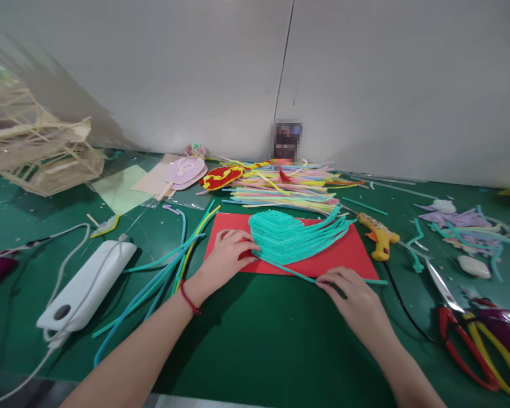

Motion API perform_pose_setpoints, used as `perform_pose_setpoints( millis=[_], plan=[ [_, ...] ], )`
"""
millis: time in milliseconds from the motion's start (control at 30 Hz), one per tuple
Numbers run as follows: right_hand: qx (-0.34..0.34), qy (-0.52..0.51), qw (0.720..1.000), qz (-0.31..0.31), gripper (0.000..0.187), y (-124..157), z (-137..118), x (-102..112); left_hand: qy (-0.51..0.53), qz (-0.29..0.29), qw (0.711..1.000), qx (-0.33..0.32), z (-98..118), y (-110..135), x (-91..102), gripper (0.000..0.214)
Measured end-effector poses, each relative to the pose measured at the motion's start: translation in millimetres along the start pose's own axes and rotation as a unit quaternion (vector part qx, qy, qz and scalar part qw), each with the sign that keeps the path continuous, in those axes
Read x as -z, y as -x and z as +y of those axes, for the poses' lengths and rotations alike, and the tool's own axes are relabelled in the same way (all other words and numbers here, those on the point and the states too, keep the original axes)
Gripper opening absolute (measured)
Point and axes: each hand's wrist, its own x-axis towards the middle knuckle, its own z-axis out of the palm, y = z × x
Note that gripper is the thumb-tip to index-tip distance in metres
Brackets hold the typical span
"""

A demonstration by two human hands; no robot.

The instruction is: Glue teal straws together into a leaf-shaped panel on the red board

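Observation:
A red sheet (pixel 357 255) lies on the green table, with a leaf-like shape of turquoise pipe cleaners (pixel 276 232) on it. The shape's rows meet in a V at the left, and loose strands trail off to the right. One turquoise pipe cleaner (pixel 295 273) runs along the shape's lower edge and out past the sheet's front. My left hand (pixel 226 255) pinches its left end against the shape's lower left edge. Further along, the fingertips of my right hand (pixel 351 294) are closed on the same strand, over the sheet's front edge.
Loose blue, green and yellow pipe cleaners (pixel 170 272) and a white power bank (pixel 89 286) with cables lie left. Behind is a colourful pipe-cleaner pile (pixel 280 190). A yellow glue gun (pixel 380 238) and red-and-yellow-handled scissors (pixel 448 294) lie right. A stick frame (pixel 46 164) stands far left.

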Motion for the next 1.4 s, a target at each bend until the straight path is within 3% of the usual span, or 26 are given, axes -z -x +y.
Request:
perform_pose_setpoints(
  millis=[633, 800, 867, 1033, 1167, 1400],
  plan=[
    [-0.015, -0.012, 1.0, -0.014, 0.021, -1.0, 4.8, -2.5, -0.001, 0.024, 1.0, -0.01, -3.9, -2.4, -1.7, 0.011],
    [-0.021, -0.021, 1.0, -0.01, 0.021, -0.4, 5.0, -4.8, 0.06, 0.054, 0.997, 0.01, -4.9, -2.5, -1.2, 0.016],
    [-0.025, -0.021, 0.999, -0.011, 0.021, -0.5, 4.6, -5.4, 0.144, 0.091, 0.984, 0.044, -6.8, -3.5, -0.3, 0.023],
    [-0.028, -0.017, 0.999, -0.014, 0.023, -1.5, 3.3, -5.0, 0.341, 0.143, 0.919, 0.141, -10.9, -6.0, 4.2, 0.032],
    [-0.023, -0.017, 1.0, -0.01, 0.023, -1.9, 3.0, -4.8, 0.355, 0.148, 0.905, 0.181, -11.1, -5.9, 4.7, 0.04],
    [-0.017, -0.011, 1.0, -0.01, 0.021, -1.5, 3.6, -5.2, 0.374, 0.119, 0.905, 0.163, -10.2, -4.2, 1.5, 0.035]
  ],
)
